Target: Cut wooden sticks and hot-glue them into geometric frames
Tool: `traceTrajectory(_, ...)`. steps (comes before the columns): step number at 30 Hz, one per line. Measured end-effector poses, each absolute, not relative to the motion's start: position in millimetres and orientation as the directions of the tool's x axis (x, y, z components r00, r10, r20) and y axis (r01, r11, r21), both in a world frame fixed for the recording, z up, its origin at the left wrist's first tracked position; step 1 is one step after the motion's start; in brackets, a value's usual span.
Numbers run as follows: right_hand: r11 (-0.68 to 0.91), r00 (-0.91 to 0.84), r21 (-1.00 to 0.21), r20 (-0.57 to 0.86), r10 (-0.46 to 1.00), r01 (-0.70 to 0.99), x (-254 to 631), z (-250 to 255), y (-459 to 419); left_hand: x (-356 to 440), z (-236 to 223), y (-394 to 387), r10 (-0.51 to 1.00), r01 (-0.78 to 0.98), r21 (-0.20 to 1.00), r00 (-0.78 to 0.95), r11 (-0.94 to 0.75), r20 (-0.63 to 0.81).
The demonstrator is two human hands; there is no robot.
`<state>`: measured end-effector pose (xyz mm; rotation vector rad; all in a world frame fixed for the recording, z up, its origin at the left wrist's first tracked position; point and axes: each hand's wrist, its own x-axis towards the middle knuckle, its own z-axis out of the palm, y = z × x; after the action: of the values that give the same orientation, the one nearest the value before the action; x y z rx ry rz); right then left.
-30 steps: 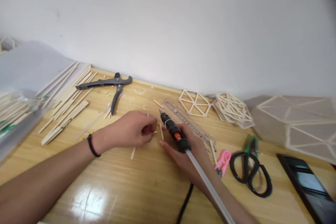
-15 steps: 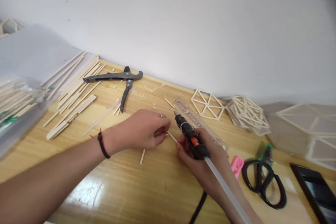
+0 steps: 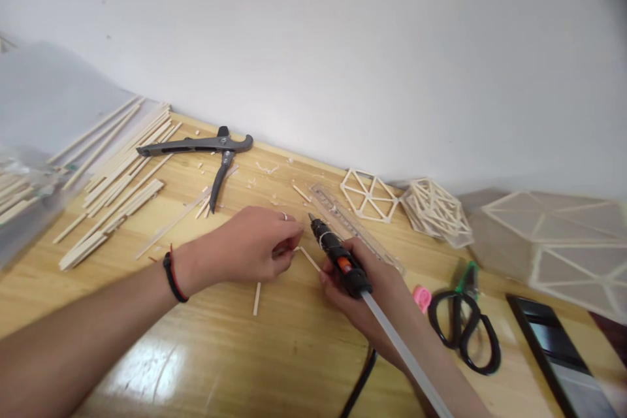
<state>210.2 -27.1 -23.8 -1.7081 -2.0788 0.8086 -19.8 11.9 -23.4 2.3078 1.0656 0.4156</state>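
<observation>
My right hand (image 3: pixel 360 281) is wrapped round a black hot glue gun (image 3: pixel 340 258), nozzle pointing up and left, a long clear glue stick (image 3: pixel 404 349) trailing from its back. Between that hand's thumb and fingers is also a short wooden stick (image 3: pixel 310 259), slanting towards my left fingertips. My left hand (image 3: pixel 257 241) is closed in a pinch close to the stick's far end; a tiny pale tip shows at its fingers, but what it grips is hidden. Below the left hand another short wooden stick (image 3: pixel 257 299) shows, partly covered by the hand.
Grey cutters (image 3: pixel 196 144) and bundles of wooden sticks (image 3: pixel 127 199) lie left. A clear ruler (image 3: pixel 353 222), a hexagonal stick frame (image 3: pixel 368 194) and stacked frames (image 3: pixel 435 212) are behind my right hand. Black-handled scissors (image 3: pixel 463 333), a pink clip (image 3: pixel 421 298) and a phone (image 3: pixel 558 353) lie right.
The whole view has shifted, so things appear further left. A small gap now shows between the stick in my right hand and my left fingertips. Both hands keep their grips.
</observation>
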Motion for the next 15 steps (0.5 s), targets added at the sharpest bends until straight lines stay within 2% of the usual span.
traceTrajectory(4,0.084,-0.133,-0.621,-0.033,0.991,0.780,205,-19,-26,-19,-26,11,0.765,0.611,0.560,0.641,-0.559,0.063)
traceTrajectory(10,0.088,-0.057,-0.696,0.068,0.996,0.713,209,-25,-23,-15,-29,10,0.802,0.675,0.507,0.595,-0.536,0.056)
traceTrajectory(12,0.035,-0.010,-0.753,0.039,0.999,0.657,212,-29,-24,-15,-27,10,0.832,0.684,0.552,0.553,-0.477,0.033)
traceTrajectory(15,-0.080,0.058,-0.844,-0.058,0.997,0.531,215,-35,-27,-16,-21,11,0.879,0.629,0.701,0.477,-0.335,-0.008)
